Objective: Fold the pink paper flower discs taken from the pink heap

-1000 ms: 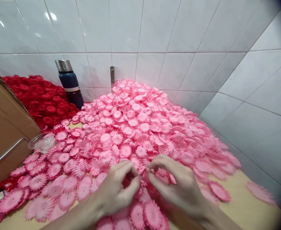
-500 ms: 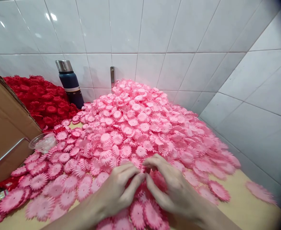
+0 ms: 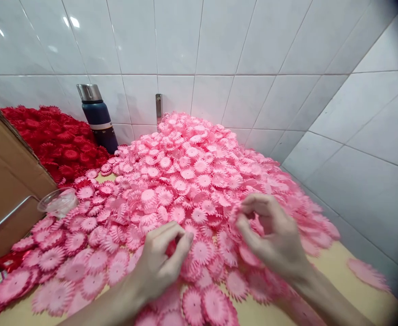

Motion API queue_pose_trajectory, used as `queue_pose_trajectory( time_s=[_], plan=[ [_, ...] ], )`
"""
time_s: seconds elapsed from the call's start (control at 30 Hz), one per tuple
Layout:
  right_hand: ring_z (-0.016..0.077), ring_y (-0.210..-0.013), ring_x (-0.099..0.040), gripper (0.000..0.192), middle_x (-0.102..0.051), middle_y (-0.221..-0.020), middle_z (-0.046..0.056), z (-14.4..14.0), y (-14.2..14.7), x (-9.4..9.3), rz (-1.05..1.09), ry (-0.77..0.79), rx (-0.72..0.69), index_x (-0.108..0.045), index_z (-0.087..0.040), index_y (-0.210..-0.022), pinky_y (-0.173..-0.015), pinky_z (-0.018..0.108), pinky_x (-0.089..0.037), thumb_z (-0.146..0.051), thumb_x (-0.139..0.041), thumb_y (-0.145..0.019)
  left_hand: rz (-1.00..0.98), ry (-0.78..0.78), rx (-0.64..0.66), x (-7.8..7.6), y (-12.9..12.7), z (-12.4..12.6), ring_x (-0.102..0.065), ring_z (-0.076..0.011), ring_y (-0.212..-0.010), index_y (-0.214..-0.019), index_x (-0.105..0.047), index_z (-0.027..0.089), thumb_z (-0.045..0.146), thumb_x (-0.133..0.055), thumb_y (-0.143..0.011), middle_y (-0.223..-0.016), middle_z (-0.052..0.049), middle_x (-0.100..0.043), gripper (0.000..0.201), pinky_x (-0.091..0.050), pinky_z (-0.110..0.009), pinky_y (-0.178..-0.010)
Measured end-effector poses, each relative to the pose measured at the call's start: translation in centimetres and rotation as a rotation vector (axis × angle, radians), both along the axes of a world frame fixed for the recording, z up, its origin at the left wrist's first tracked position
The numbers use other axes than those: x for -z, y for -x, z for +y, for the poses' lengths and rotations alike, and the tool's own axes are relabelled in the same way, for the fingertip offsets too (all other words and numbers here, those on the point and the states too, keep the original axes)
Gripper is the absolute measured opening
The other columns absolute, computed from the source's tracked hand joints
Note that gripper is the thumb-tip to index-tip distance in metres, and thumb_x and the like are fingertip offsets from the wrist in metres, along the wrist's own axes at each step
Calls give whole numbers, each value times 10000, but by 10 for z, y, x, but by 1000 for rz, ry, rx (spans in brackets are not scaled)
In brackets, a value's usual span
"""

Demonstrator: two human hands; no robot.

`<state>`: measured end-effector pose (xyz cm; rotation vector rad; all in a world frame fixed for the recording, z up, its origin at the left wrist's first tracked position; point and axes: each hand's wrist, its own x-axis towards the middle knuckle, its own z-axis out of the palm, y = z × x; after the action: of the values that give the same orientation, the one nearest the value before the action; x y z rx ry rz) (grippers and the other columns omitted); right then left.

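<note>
A big heap of pink paper flowers (image 3: 192,172) covers the tan table (image 3: 341,285) up to the tiled wall. My left hand (image 3: 160,262) hovers over the heap's near edge, thumb and fingers pinched on a small dark pink flower piece (image 3: 171,247). My right hand (image 3: 275,235) is off to the right and a little higher. Its fingers are curled, and the tips touch flowers at the heap's near right side. Whether they grip one is unclear.
A heap of red paper flowers (image 3: 56,140) lies at the back left beside a dark blue bottle (image 3: 98,120) with a steel cap. A cardboard box (image 3: 5,172) stands at the left, a clear plastic cup (image 3: 58,201) next to it. One stray pink flower (image 3: 366,271) lies at the far right.
My hands were pinched together over one piece; now they have parted. The right hand has moved right and up onto the heap; the left hand stays put.
</note>
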<state>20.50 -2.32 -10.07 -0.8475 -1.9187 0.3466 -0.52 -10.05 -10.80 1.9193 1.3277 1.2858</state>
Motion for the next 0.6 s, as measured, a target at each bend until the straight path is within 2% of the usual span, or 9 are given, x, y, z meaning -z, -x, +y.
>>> queue_pose_trajectory(
  time_s=[0.07,0.1,0.17,0.3,0.5,0.6],
  plan=[
    [154,-719,-637,271,-604,-846,36,-11,7,0,-77,8,-241,-485,-199,-1081,-611,274,-567,-57,-492,-850,7,63,27,-2,0,2,-560,-125,-680,-793,-589,166,220,-519,-935,-733,-7,-609,167,-413,-246,-649],
    [155,-744,-645,295,-610,-868,40,-16,11,1,-114,7,-315,-479,-204,-1102,-625,273,-570,-45,-474,-854,16,82,58,-2,-1,2,-581,-131,-719,-838,-606,172,227,-549,-925,-778,-10,-635,118,-425,-248,-679],
    [166,-789,-652,313,-619,-898,49,-26,18,2,-157,-13,-379,-477,-207,-1109,-648,276,-572,-32,-456,-851,39,96,117,-1,-2,2,-591,-133,-749,-873,-610,176,220,-561,-922,-817,-12,-647,82,-435,-247,-704],
    [178,-811,-647,303,-626,-904,57,-29,22,3,-149,-65,-383,-480,-203,-1098,-675,284,-570,-27,-461,-852,118,88,160,3,-4,-1,-565,-138,-728,-840,-576,164,184,-458,-962,-790,-27,-611,170,-441,-249,-682],
    [167,-784,-634,292,-616,-872,46,-30,25,4,-141,-60,-418,-488,-187,-1080,-668,282,-563,-17,-466,-844,196,86,215,3,-4,-1,-551,-154,-773,-879,-547,155,169,-407,-966,-833,-51,-597,166,-442,-274,-722],
    [152,-692,-607,241,-588,-788,24,-24,24,6,-110,-85,-317,-500,-185,-1002,-588,274,-541,-15,-469,-834,214,15,213,1,-5,-3,-484,-130,-651,-750,-471,171,131,-390,-945,-711,-17,-527,215,-396,-257,-618]
  ],
)
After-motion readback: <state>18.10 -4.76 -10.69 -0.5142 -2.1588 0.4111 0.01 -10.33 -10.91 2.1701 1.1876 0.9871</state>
